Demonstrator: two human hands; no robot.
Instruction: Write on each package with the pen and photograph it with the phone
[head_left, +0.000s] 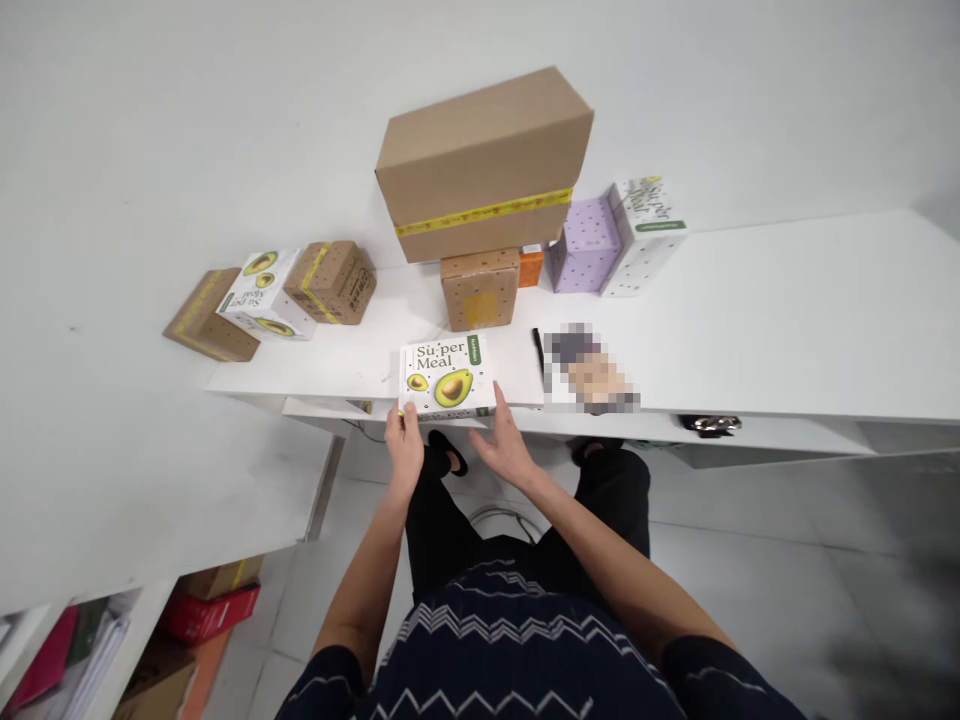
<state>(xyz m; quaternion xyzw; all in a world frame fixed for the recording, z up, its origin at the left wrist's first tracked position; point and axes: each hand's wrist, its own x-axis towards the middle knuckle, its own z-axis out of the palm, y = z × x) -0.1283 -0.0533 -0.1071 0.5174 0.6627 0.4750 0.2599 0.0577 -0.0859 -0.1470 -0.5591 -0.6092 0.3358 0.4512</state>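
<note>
A white "Super Meal" box (444, 378) with avocado pictures lies on the white shelf near its front edge. My left hand (404, 446) grips its left front corner, with the thumb over the edge and the other fingers partly hidden. At the right front corner, my right hand (506, 447) has its fingertips along the box's side; the thumb is spread apart below the edge. Just behind the box stands a small cardboard box (481, 291) with brown tape.
A large cardboard box (487, 160) rests above smaller ones, including an orange box (530, 267). Left are two cardboard boxes (330, 283) (215, 314) around another avocado box (268, 294). Right stand a purple box (586, 245) and a tall white box (643, 250). A black pen (538, 350) lies nearby.
</note>
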